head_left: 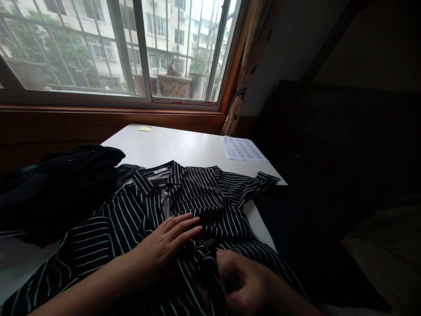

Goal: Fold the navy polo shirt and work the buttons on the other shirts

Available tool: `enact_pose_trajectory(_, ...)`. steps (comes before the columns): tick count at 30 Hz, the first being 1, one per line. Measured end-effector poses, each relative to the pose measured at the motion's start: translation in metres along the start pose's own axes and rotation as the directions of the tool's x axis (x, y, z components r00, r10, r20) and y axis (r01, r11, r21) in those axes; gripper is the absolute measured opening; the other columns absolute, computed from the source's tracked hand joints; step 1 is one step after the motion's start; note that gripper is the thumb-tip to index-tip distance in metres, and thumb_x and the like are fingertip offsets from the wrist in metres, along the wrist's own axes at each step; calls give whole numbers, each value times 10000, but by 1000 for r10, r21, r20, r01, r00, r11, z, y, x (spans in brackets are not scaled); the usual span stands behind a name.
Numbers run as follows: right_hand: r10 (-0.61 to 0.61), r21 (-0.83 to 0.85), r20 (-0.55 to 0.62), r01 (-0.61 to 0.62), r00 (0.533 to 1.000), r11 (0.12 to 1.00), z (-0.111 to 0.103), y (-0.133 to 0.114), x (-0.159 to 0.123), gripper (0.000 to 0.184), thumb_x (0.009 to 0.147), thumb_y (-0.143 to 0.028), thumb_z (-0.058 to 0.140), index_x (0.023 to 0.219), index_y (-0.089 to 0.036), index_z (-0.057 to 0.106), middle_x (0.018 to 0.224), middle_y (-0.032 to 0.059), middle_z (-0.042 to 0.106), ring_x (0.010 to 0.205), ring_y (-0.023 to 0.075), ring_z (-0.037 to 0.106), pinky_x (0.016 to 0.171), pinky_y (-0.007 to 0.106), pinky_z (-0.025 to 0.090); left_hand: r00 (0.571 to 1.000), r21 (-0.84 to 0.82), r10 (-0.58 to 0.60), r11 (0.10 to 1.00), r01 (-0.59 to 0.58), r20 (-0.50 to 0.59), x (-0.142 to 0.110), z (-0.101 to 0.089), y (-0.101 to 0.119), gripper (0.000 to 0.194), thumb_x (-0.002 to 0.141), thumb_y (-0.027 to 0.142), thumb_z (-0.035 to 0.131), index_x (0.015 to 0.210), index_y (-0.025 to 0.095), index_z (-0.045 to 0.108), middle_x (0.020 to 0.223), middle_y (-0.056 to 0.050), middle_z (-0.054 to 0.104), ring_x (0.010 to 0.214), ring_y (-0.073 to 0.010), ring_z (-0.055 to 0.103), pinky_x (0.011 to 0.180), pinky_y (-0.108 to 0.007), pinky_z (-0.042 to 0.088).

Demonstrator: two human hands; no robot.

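Note:
A black shirt with white stripes (200,188) lies spread over the white table, its collar toward the window and one short sleeve reaching out to the right. My left hand (173,237) rests flat on the shirt's front, fingers stretched out to the right. Closer to me, my right hand (241,278) is closed on a bunched fold of the shirt front, slightly lifted. Its fingertips are partly hidden by the cloth and shadow. The shirt's lower part runs out of view at the bottom.
Dark clothes (66,184) are heaped on the table's left. Printed sheets (245,149) lie at the back right corner, and a yellow sticky note (145,128) near the back edge. A barred window (141,48) and a tied curtain (238,101) stand behind the white table (177,142).

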State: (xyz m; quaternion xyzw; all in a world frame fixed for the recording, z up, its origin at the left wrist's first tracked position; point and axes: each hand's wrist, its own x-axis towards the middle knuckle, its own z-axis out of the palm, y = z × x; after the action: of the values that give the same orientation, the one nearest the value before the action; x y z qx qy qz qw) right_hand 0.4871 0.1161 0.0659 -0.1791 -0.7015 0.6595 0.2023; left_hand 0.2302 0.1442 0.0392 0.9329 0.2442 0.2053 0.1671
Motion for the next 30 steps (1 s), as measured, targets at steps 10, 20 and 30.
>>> enact_pose_trajectory(10, 72, 48, -295, -61, 953, 997, -29, -9, 0, 304, 830, -470, 682, 818, -167, 699, 864, 37, 659, 755, 155, 601, 715, 272, 498, 997, 86, 4, 996, -11, 82, -2, -7, -9, 300, 622, -33, 492, 812, 195, 534, 807, -9, 652, 721, -178, 571, 673, -289, 442)
enact_pose_trajectory(20, -394, -393, -910, -571, 129, 721, -162, 40, -58, 508, 758, -366, 631, 1227, -171, 627, 1201, 128, 594, 739, 174, 603, 783, 390, 539, 963, -129, 30, 992, 4, 266, -13, -32, -7, 208, 542, 40, 483, 624, 206, 388, 533, 54, 413, 453, -105, 338, 472, -283, 243)
enact_pose_trajectory(30, -404, -606, -795, -627, 453, 490, -142, 46, -45, 147, 835, -279, 627, 883, -185, 730, 963, 118, 687, 1040, 323, 596, 1006, 539, 446, 967, -111, -15, 993, 45, 255, -16, -33, -11, 147, 621, 67, 533, 644, 197, 470, 550, 50, 467, 461, -111, 404, 491, -263, 306)
